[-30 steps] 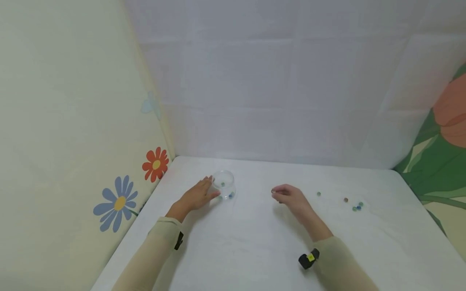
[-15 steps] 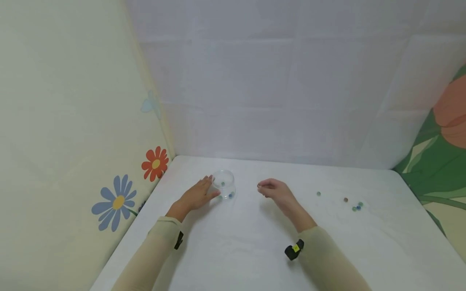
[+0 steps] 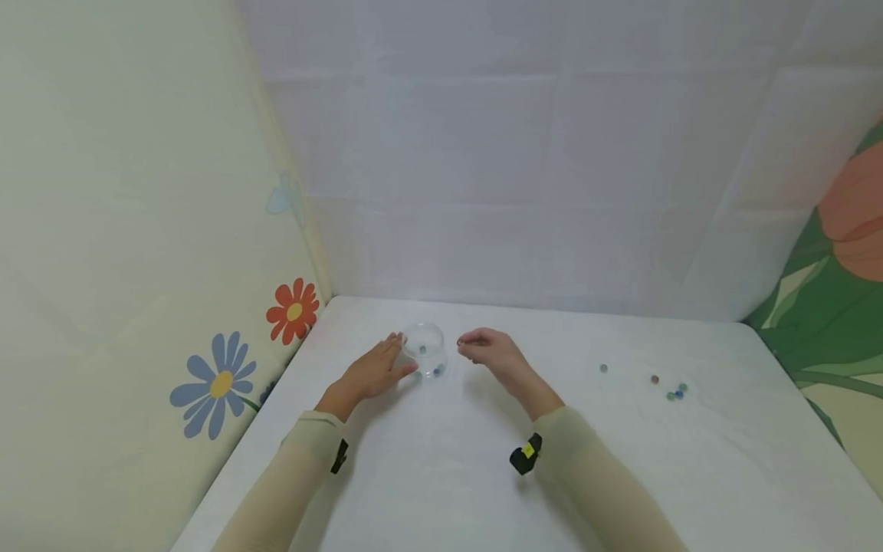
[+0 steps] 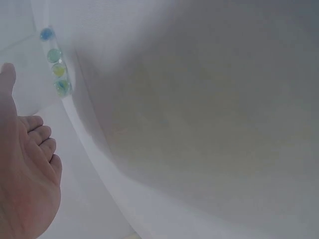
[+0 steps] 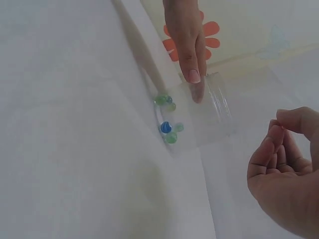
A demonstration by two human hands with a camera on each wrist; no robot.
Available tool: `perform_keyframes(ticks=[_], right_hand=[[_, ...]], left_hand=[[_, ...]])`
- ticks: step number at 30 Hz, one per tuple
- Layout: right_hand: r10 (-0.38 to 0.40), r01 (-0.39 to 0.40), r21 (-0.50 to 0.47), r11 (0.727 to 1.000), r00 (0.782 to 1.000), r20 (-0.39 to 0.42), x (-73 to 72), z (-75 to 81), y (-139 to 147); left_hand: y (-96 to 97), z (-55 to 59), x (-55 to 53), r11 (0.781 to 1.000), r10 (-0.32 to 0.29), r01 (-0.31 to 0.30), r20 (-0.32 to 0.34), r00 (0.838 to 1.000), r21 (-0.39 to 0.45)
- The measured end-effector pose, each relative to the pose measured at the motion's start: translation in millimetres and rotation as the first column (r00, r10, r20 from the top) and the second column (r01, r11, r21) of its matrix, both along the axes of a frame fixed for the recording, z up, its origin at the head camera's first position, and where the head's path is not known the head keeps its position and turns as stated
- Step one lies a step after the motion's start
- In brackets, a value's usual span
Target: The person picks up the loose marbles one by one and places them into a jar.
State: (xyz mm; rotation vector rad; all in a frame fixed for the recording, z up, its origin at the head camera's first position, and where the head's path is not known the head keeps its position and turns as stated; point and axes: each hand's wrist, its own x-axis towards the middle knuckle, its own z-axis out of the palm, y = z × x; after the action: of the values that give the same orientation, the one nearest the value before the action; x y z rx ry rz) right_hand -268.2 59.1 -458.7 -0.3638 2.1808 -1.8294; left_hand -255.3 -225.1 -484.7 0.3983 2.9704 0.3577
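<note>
A clear round jar [image 3: 424,325] stands on the white-covered table, with several green and blue marbles [image 5: 166,128] at its bottom. My left hand [image 3: 372,370] lies against the jar's left side, its fingers fairly straight. In the right wrist view, the left thumb and fingers overlap the jar's wall [image 5: 222,107]. Just right of the jar, near rim height, my right hand [image 3: 493,351] pinches a small brownish marble [image 3: 461,342] between thumb and fingertips. That marble is mostly hidden by the fingers in the right wrist view.
Farther right on the table lie a lone green marble [image 3: 603,368], a brown marble [image 3: 654,379], and a close group with a blue marble [image 3: 679,394] and two green ones. A white cloth [image 3: 538,192] hangs behind; a flowered cloth [image 3: 138,230] borders the left side.
My right hand has moved left across the table with the pinched marble, from well right of the jar to close beside it. The left hand and jar have stayed put.
</note>
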Motion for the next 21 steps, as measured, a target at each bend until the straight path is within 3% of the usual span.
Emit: perform_keyframes(ticks=[21], right_hand=[[0.003, -0.004, 0.032, 0.999, 0.999, 0.048, -18.8, 7.9, -52]], left_hand=[[1.7, -3.9, -1.6, 1.0, 0.013, -0.013, 0.005, 1.0, 0.016]])
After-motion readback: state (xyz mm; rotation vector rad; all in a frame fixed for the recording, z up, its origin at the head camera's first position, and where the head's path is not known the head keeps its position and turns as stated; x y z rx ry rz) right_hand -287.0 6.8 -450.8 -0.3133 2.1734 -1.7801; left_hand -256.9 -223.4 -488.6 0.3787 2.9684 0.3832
